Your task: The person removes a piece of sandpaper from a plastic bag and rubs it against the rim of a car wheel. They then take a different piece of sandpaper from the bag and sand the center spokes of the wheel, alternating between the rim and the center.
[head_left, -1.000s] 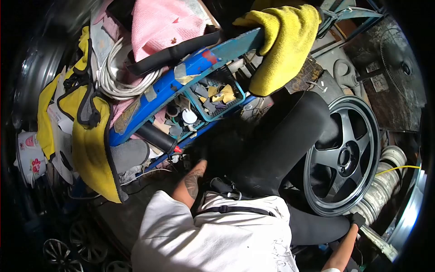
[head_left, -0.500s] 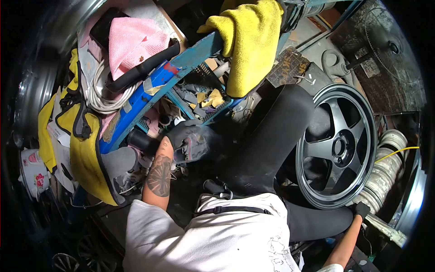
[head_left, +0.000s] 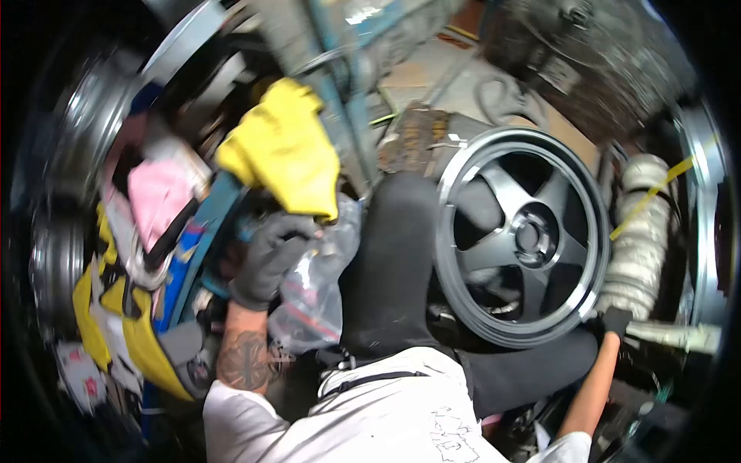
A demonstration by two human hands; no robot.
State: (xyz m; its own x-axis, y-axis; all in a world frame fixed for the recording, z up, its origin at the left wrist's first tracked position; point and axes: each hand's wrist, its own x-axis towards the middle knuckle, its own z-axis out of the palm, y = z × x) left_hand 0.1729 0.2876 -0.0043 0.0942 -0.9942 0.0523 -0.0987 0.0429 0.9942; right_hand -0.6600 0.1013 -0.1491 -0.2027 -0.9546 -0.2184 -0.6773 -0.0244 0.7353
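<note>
My left hand [head_left: 272, 255], in a dark grey glove, has its fingers pinched at the upper part of a clear plastic bag [head_left: 312, 289] with a red stripe. Just above the fingers is a yellow cloth [head_left: 289, 150], draped over a blue frame. At the lower right rim of a dark grey five-spoke wheel [head_left: 505, 204], my right hand [head_left: 615, 320] grips the edge in a black glove; its fingers are partly hidden. The wheel stands tilted against my legs. What the bag contains is too blurred to tell.
A pink cloth [head_left: 160, 197] and a yellow-and-grey item [head_left: 139, 324] lie at the left beside the blue frame [head_left: 204, 231]. Whitish cylindrical parts [head_left: 637, 239] are stacked right of the wheel. A fan [head_left: 575, 15] stands at the back right.
The view has turned, shifting the wheel and yellow cloth leftward in the picture. My left hand has risen towards the cloth, and the bag now hangs spread out below it. My right hand remains at the rim.
</note>
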